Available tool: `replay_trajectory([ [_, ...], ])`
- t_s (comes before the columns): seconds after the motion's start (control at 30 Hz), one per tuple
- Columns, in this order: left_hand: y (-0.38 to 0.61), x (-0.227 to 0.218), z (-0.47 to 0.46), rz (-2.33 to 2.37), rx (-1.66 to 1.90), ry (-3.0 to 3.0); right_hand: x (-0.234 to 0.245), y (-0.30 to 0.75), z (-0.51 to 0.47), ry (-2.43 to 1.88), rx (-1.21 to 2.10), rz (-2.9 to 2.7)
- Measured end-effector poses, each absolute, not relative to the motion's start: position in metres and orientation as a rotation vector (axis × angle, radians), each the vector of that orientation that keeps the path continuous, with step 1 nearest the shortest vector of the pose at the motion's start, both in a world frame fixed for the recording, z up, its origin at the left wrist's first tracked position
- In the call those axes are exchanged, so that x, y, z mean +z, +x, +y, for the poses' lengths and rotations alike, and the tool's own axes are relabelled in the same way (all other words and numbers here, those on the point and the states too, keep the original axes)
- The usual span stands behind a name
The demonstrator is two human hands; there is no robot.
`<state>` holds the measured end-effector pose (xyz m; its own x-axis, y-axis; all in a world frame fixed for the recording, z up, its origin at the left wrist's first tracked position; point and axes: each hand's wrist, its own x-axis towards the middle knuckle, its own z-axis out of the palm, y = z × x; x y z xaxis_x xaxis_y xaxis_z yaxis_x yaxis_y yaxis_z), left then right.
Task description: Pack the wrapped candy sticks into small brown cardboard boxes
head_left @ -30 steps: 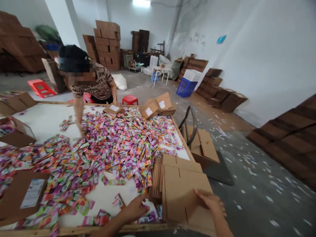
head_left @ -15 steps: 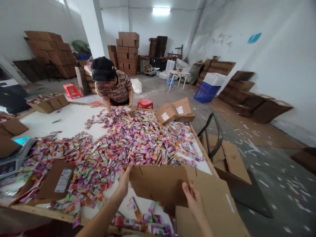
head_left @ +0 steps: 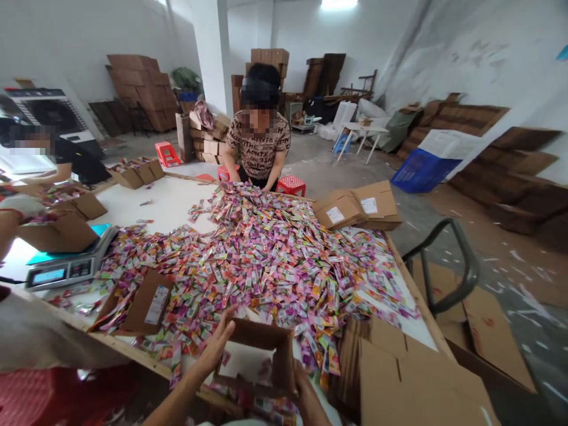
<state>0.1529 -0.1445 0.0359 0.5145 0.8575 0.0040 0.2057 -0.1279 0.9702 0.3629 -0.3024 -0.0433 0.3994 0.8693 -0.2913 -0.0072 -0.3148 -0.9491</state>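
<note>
A small cardboard box (head_left: 261, 335) stands squared open in front of me, and through it the white tabletop and a few packets show. My left hand (head_left: 223, 336) grips its left side near the far corner, the thumb partly hidden. At the right wall, my right hand (head_left: 305, 384) holds the box from outside, with its fingertips partly out of sight. Small colourful sachets (head_left: 266, 254) lie heaped beyond the box. Just right of my right hand is a stack of flat cardboard boxes (head_left: 399, 361).
A co-worker (head_left: 257, 136) leans over the far edge. Another box (head_left: 146, 302) lies tilted among the sachets. A scale (head_left: 66, 269) carries a box at left, beside a second person's arm. A cart handle (head_left: 461, 278) rises at right; folded boxes (head_left: 355, 207) lie at the far corner.
The flat folded cardboard has been opened into a box shape and moved lower, closer to me. My view has swung left, and the co-worker opposite is more upright.
</note>
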Motion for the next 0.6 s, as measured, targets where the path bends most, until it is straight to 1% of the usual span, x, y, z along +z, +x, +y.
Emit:
replay_trajectory([
  [0.03, 0.146, 0.022, -0.141, 0.921, 0.664, 1.717, -0.048, 0.359, -0.302, -1.582, 1.191, -0.707],
  [0.07, 0.14, 0.009, -0.139, 0.912, 0.61, 1.796, -0.051, 0.355, -0.301, -1.532, 1.224, -0.664],
  [0.1, 0.133, -0.004, -0.137, 0.9, 0.576, 1.871, -0.053, 0.351, -0.298, -1.512, 1.172, -0.663],
  [0.23, 0.108, -0.04, -0.133, 0.862, 0.627, 2.071, -0.049, 0.333, -0.282, -1.556, 0.661, -0.835],
  [0.33, 0.089, -0.05, -0.137, 0.852, 0.692, 2.194, -0.047, 0.326, -0.288, -1.539, 0.517, -0.871],
  [0.4, 0.078, -0.049, -0.141, 0.806, 0.693, 2.297, -0.046, 0.328, -0.302, -1.54, 0.456, -0.932],
  [0.47, 0.069, -0.04, -0.142, 0.698, 0.619, 2.396, -0.043, 0.335, -0.317, -1.581, 0.443, -1.04],
  [0.6, 0.059, 0.001, -0.132, 0.516, 0.32, 2.368, -0.026, 0.35, -0.331, -1.658, 0.598, -1.17],
])
